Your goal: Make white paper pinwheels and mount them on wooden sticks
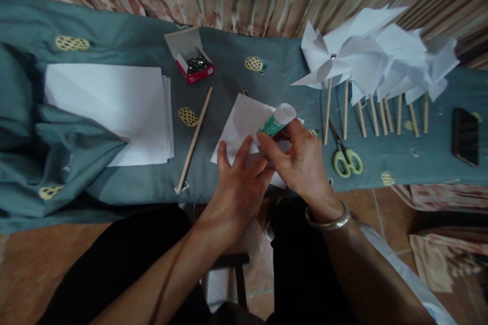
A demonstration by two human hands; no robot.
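A white sheet of paper (247,114) lies at a slant on the cloth in front of me. My left hand (241,183) presses on it with fingers spread. In my right hand (299,157) is a green and white glue stick (278,119), tilted with its lower end towards the paper; the tip is hidden by my fingers. Part of the paper is covered by both hands. To the left of the sheet rests a thin wooden stick (194,139).
A stack of white paper (109,106) lies left, partly under bunched cloth (46,142). An open red box of metal pins (196,68) stands behind. Several paper pinwheels (351,56) lie right, with green-handled scissors (346,160) and a dark phone (465,137) nearby.
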